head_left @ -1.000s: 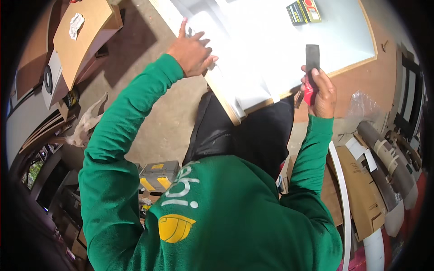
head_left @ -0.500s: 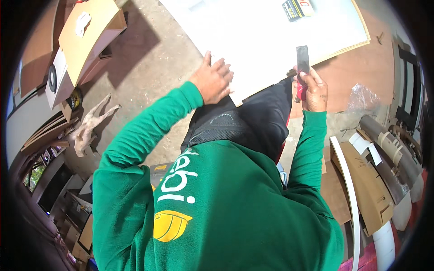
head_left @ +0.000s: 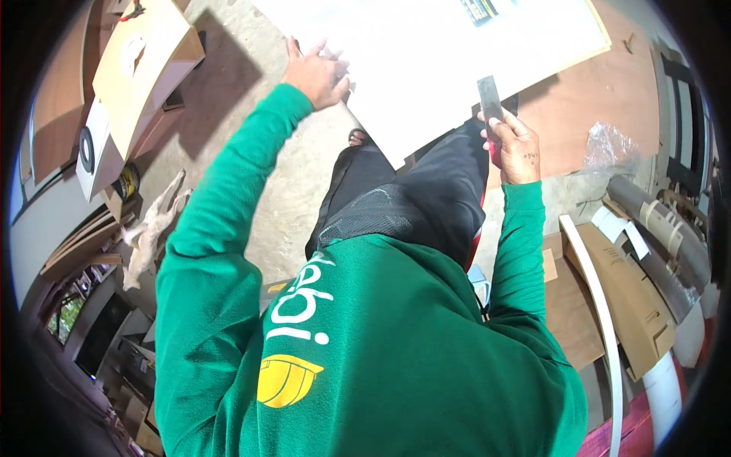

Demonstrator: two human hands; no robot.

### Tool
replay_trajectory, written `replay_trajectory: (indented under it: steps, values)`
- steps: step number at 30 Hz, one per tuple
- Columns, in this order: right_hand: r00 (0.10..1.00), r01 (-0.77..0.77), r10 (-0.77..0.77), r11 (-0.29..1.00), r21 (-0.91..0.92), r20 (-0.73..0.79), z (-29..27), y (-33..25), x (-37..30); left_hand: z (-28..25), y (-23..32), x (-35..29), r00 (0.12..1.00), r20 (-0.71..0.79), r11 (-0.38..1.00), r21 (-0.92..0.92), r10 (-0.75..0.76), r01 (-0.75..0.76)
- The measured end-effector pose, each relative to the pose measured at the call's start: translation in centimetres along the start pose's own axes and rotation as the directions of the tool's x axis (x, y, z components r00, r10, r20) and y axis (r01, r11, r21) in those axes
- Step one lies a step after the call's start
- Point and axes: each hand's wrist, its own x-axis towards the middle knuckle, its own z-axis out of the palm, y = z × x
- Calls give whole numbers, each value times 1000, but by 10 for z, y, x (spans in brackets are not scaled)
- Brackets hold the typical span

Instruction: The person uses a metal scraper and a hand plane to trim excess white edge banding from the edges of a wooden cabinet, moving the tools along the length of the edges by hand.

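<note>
By the white panel (head_left: 426,76) — left hand (head_left: 316,76) splayed, right hand (head_left: 515,146) clamped on a flat grey tool (head_left: 489,97).

White panel (head_left: 419,76), grey-and-red tool (head_left: 489,99), green sweatshirt (head_left: 434,335) with yellow print (head_left: 288,381)

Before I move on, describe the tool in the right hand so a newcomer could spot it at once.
Find the big white panel at the picture's top. At its lower right edge, the right hand holds the tool. Flat and dark grey with a touch of red below, it stands out from that pale panel and the crumpled clear plastic to the right.
</note>
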Motion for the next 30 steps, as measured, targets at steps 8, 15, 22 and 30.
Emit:
replay_trajectory:
  steps: [8,15,22,30]
  values:
    - [991,-43,62,987,153,-119,-23,32,-29,-2,-20,24,979,74,960,-220,192,-172]
    - [986,-52,77,985,165,-150,-18,42,-42,-18,-7,66,922,379,976,-217,76,8]
    - [981,-59,93,979,196,-168,-16,46,-47,-2,-14,81,891,442,969,-248,105,8]
    - [981,-87,117,978,190,-154,-14,47,-53,2,-23,81,932,343,925,-379,119,22]
